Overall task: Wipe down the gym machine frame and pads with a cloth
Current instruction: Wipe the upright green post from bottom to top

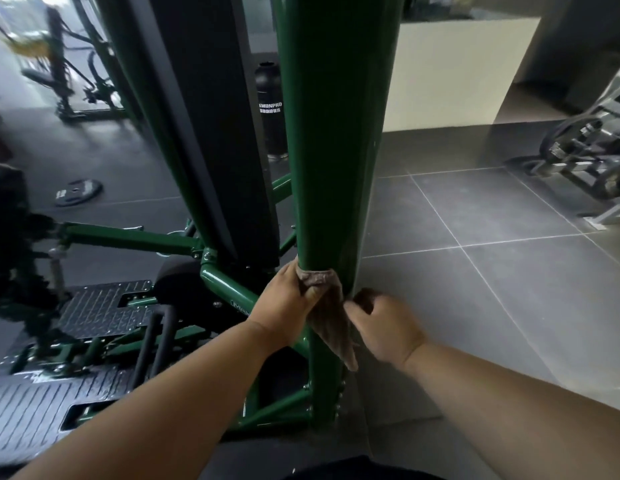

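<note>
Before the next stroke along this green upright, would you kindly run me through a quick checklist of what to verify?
1. Cloth wrapped round the green upright: ok, it bands the front; the back is hidden.
2. Left hand gripping the cloth: ok, fingers curled on it.
3. Right hand holding the other end: cannot tell, its fingers are curled beside the post but the contact is hidden.
4. Loose tail of the cloth hanging free of the bolts below: ok.
5. Post above free of obstacles: ok.

Dim, cool daylight enters from the upper left; edges bend with wide-angle distortion and blur.
</note>
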Demonstrator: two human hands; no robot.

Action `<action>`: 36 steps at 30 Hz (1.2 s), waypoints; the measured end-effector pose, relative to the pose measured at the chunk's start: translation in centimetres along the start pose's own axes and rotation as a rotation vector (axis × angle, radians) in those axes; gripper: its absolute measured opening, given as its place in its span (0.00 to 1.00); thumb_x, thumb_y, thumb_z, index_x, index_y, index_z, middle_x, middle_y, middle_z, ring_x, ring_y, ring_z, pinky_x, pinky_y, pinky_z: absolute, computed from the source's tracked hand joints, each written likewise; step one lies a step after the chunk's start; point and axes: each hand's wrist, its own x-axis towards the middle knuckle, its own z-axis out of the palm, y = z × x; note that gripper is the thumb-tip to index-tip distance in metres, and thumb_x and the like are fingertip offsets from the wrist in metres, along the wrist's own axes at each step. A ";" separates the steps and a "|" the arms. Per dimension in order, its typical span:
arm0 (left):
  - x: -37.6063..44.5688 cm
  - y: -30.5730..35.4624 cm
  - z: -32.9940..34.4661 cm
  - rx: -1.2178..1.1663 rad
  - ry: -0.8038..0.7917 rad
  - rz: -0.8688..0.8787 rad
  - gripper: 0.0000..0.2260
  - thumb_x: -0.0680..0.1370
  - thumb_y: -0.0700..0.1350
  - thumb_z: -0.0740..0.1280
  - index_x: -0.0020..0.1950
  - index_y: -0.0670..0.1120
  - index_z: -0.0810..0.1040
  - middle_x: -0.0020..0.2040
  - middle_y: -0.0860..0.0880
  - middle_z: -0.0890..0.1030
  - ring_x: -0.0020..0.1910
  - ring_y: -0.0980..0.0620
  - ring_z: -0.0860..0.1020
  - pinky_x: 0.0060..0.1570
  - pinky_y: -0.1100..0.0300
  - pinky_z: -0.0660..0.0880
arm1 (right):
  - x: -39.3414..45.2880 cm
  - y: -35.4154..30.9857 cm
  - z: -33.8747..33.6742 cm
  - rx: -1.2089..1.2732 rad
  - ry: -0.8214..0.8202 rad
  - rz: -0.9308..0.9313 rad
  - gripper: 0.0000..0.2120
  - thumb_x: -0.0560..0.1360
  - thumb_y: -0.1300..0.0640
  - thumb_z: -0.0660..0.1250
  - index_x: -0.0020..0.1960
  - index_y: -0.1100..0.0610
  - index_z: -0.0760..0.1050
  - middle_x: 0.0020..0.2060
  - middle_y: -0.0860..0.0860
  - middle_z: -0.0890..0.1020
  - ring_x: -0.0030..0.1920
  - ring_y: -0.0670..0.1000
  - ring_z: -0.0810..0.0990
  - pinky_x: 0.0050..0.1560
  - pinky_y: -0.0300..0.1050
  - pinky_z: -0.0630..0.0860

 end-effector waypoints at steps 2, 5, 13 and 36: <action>-0.5 0.9 0.4 -0.106 0.039 -0.037 0.14 0.78 0.63 0.66 0.59 0.59 0.79 0.55 0.56 0.84 0.56 0.52 0.83 0.60 0.44 0.80 | -0.6 -0.4 -1.1 -0.006 -0.058 -0.067 0.25 0.73 0.28 0.64 0.45 0.49 0.83 0.36 0.44 0.85 0.39 0.46 0.84 0.46 0.51 0.83; -1.3 2.1 1.6 -0.184 0.137 -0.023 0.12 0.82 0.61 0.65 0.58 0.55 0.80 0.51 0.56 0.84 0.52 0.54 0.83 0.56 0.48 0.80 | -1.4 -1.1 -1.9 -0.119 -0.164 -0.171 0.16 0.73 0.35 0.71 0.46 0.48 0.81 0.37 0.45 0.85 0.38 0.43 0.83 0.40 0.43 0.79; -3.6 -1.1 3.3 -0.054 0.411 -0.240 0.27 0.79 0.65 0.66 0.74 0.55 0.71 0.66 0.54 0.79 0.66 0.55 0.77 0.69 0.50 0.76 | -1.1 0.8 -1.4 -0.139 -0.272 -0.231 0.06 0.79 0.46 0.66 0.49 0.48 0.75 0.39 0.49 0.82 0.38 0.50 0.81 0.41 0.49 0.77; -3.8 -7.2 5.3 -0.484 0.361 -0.656 0.04 0.83 0.52 0.68 0.53 0.54 0.82 0.47 0.53 0.87 0.49 0.51 0.86 0.56 0.48 0.83 | 3.0 4.6 1.4 -0.281 0.165 0.027 0.04 0.77 0.49 0.68 0.49 0.48 0.80 0.44 0.46 0.78 0.48 0.54 0.79 0.49 0.50 0.77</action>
